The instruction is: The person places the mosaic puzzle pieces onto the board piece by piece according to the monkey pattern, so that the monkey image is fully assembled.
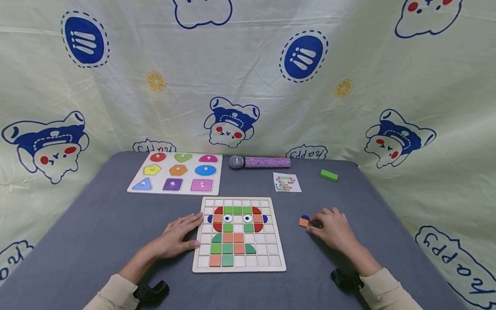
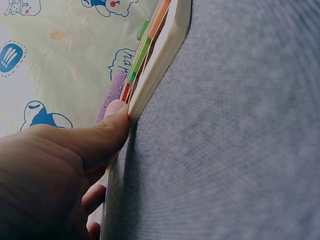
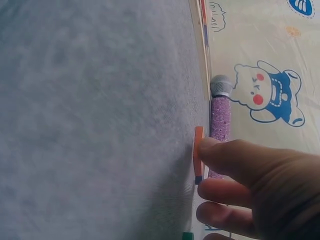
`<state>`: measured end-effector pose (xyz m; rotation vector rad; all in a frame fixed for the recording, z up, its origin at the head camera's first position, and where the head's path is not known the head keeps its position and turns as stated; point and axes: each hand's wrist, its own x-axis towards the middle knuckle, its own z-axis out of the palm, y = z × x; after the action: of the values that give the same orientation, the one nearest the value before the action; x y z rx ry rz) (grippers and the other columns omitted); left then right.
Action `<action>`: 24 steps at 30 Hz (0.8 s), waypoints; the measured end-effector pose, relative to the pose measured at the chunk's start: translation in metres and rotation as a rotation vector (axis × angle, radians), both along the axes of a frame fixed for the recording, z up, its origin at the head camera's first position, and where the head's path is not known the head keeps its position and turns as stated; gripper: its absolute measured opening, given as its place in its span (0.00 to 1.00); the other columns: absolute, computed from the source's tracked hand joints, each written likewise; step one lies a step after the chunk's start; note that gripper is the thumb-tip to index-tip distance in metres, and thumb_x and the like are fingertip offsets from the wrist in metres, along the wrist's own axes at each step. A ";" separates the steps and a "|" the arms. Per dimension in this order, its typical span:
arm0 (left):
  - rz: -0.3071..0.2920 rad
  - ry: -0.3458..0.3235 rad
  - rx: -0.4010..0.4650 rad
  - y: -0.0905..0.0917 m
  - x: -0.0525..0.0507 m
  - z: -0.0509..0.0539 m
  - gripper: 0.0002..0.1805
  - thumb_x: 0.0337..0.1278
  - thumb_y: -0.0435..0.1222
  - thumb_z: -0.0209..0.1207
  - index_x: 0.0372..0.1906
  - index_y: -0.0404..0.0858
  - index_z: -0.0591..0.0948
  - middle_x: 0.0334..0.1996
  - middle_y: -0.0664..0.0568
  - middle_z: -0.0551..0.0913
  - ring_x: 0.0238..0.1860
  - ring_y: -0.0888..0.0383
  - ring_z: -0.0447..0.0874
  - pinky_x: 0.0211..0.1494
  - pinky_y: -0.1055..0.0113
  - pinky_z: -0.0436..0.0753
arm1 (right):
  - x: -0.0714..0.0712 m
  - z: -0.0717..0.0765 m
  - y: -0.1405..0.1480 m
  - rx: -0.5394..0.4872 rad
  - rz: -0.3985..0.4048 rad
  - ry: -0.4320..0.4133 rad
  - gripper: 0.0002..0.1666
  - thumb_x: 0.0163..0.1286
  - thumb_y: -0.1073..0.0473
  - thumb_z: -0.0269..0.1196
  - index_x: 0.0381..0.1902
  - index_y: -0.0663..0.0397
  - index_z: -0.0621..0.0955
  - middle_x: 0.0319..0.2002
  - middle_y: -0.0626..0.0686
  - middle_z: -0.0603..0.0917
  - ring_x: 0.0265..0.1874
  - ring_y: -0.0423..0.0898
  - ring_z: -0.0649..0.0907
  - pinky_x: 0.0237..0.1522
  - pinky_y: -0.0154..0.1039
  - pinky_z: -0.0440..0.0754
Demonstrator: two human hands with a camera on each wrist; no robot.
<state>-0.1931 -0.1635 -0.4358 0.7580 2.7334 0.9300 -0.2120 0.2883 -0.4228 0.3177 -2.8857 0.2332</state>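
A wooden grid board (image 1: 277,264) lies in the middle of the table, with red, green, orange and blue tiles and two eye tiles set in its cells. My left hand (image 1: 177,236) rests at the board's left edge, fingers extended; its thumb (image 2: 117,114) touches the rim in the left wrist view. To the right of the board, my right hand (image 1: 335,228) is beside a loose orange tile (image 1: 303,222). In the right wrist view its thumb touches or nearly touches that tile. A blue tile (image 1: 305,217) lies just behind the orange one. A dark piece under the right fingers is mostly hidden.
Behind the board lie a shape puzzle (image 1: 164,162) with knobbed pieces, a glittery purple microphone (image 1: 267,162) and a small picture card (image 1: 294,183). A green block (image 1: 329,175) sits far right. A printed curtain (image 1: 252,56) hangs behind the table.
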 end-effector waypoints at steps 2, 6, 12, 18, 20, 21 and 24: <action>-0.001 0.001 0.000 0.000 0.000 0.000 0.39 0.59 0.47 0.58 0.71 0.37 0.60 0.73 0.43 0.57 0.73 0.38 0.51 0.67 0.33 0.47 | -0.002 -0.001 0.001 0.004 0.003 -0.004 0.15 0.53 0.48 0.71 0.35 0.51 0.86 0.34 0.51 0.81 0.37 0.51 0.74 0.35 0.44 0.65; -0.002 0.003 0.001 0.000 0.000 0.000 0.38 0.60 0.47 0.58 0.71 0.37 0.60 0.73 0.43 0.57 0.73 0.38 0.51 0.66 0.33 0.48 | -0.005 -0.002 0.001 0.003 0.010 -0.010 0.16 0.53 0.48 0.70 0.36 0.52 0.86 0.35 0.52 0.82 0.36 0.51 0.74 0.33 0.43 0.64; -0.001 0.006 -0.001 0.000 0.000 -0.001 0.38 0.60 0.47 0.58 0.71 0.37 0.60 0.73 0.43 0.57 0.73 0.38 0.51 0.66 0.33 0.48 | -0.009 -0.002 0.001 -0.009 0.031 -0.026 0.17 0.54 0.49 0.70 0.38 0.52 0.86 0.35 0.52 0.81 0.35 0.49 0.73 0.33 0.42 0.63; -0.005 0.014 -0.001 0.000 0.001 0.000 0.38 0.59 0.47 0.59 0.71 0.37 0.60 0.73 0.43 0.57 0.72 0.38 0.51 0.66 0.33 0.48 | -0.009 -0.002 0.000 -0.008 0.042 -0.038 0.15 0.55 0.50 0.70 0.38 0.52 0.86 0.35 0.50 0.80 0.35 0.48 0.72 0.33 0.40 0.62; -0.005 0.015 0.000 0.000 0.001 0.000 0.38 0.59 0.47 0.59 0.71 0.36 0.60 0.73 0.43 0.57 0.72 0.38 0.52 0.66 0.33 0.48 | -0.009 -0.003 0.000 -0.011 0.045 -0.038 0.15 0.55 0.51 0.70 0.38 0.52 0.86 0.35 0.50 0.80 0.35 0.47 0.72 0.33 0.40 0.62; -0.006 0.015 0.000 0.000 0.001 0.000 0.38 0.59 0.47 0.59 0.71 0.36 0.60 0.73 0.43 0.57 0.72 0.38 0.52 0.66 0.33 0.48 | -0.009 -0.003 0.000 -0.014 0.047 -0.037 0.14 0.55 0.51 0.70 0.37 0.52 0.86 0.35 0.50 0.80 0.35 0.47 0.72 0.33 0.40 0.62; -0.005 0.016 -0.002 0.000 0.001 0.000 0.38 0.59 0.46 0.59 0.71 0.36 0.60 0.73 0.43 0.57 0.72 0.38 0.52 0.66 0.33 0.48 | -0.009 -0.003 0.000 -0.023 0.054 -0.034 0.13 0.55 0.52 0.70 0.36 0.51 0.86 0.34 0.49 0.80 0.34 0.47 0.71 0.33 0.40 0.61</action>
<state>-0.1922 -0.1633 -0.4361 0.7749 2.7443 0.9240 -0.2213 0.2881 -0.4258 0.3916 -2.9082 0.2836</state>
